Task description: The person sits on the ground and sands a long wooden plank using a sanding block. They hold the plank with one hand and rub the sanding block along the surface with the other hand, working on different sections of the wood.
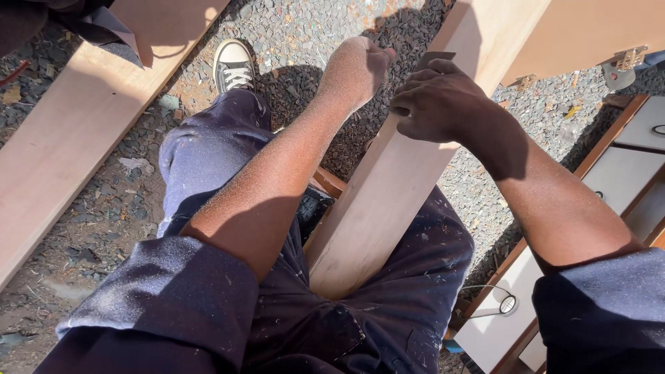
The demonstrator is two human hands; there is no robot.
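From the head view we look down on two bare forearms dusted with sawdust. Our left hand (357, 66), upper centre of the frame, is curled into a loose fist just left of the board's edge; we cannot tell whether it grips anything. Our right hand (436, 100) sits just right of it, fingers bent and closed over a thin dark flat piece (435, 59) that it presses onto the face of the pale wooden board (388, 194). That board runs from our lap at lower centre up to the upper right, resting across our dark blue dusty trousers (215, 149). We count three pale boards in all: this one, a second board (76, 118) lying on the gravel (291, 28) at the left, and a third board (589, 31) in the upper right corner. One canvas sneaker (233, 66) shows at upper centre left. A cabinet with white panels (623, 173) lies along the right edge.
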